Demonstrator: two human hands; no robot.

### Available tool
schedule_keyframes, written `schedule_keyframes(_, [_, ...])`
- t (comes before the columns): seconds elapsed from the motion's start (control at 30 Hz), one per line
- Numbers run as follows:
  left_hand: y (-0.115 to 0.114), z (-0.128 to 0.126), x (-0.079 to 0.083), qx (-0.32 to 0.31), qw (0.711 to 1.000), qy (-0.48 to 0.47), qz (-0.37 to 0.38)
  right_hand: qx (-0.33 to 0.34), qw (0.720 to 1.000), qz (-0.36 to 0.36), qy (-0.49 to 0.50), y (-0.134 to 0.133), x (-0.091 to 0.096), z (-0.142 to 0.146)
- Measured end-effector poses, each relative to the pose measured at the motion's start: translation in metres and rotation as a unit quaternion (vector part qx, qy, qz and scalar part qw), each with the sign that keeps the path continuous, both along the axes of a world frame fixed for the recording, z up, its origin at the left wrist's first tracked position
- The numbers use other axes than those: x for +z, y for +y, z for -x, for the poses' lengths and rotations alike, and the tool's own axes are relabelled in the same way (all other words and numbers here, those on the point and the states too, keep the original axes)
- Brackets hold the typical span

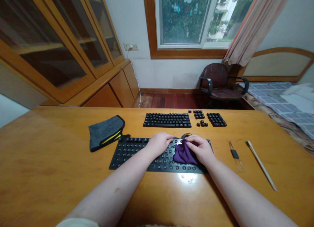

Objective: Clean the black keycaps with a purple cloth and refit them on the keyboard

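Observation:
A black keyboard base (137, 153) with most of its keycaps off lies on the desk in front of me, its bare switches showing; a row of caps stays along its far left edge. My left hand (159, 144) reaches over it, fingers bent and gripping its far edge near the middle. My right hand (201, 150) pinches a crumpled purple cloth (184, 154) between thumb and fingers. That cloth rests on the switches right of the middle. Part of the base's right end is hidden under my right hand and forearm.
Loose black keycaps (167, 120) stand in keyboard order behind the base, with number-pad caps (217, 120) farther right. A folded grey cloth (105, 132) lies to the left. On the right are a wire keycap puller (235, 154) and a thin white stick (262, 166).

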State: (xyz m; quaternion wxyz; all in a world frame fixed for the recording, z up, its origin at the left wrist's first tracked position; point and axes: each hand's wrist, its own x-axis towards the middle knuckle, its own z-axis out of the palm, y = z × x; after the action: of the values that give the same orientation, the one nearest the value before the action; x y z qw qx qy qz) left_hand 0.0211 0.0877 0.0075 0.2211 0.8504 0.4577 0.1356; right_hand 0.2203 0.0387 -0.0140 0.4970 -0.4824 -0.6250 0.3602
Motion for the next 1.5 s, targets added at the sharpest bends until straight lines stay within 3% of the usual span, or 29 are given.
schedule_keyframes(0.2, [-0.002, 0.001, 0.001, -0.026, 0.999, -0.024, -0.016, 0.0, 1.0, 0.0, 0.007, 0.0, -0.001, 0.0])
schedule_keyframes(0.77, [-0.009, 0.0, 0.009, 0.012, 0.999, -0.049, -0.012, -0.001, 1.0, 0.0, 0.004, 0.001, 0.0, 0.0])
schedule_keyframes(1.13, [-0.014, -0.007, 0.005, 0.023, 0.995, 0.049, -0.085, 0.006, 1.0, -0.006, -0.006, 0.0, 0.001, 0.0])
schedule_keyframes(1.5, [-0.004, -0.006, 0.003, 0.062, 0.998, 0.015, -0.023, 0.006, 1.0, -0.012, -0.012, 0.0, -0.001, 0.0])
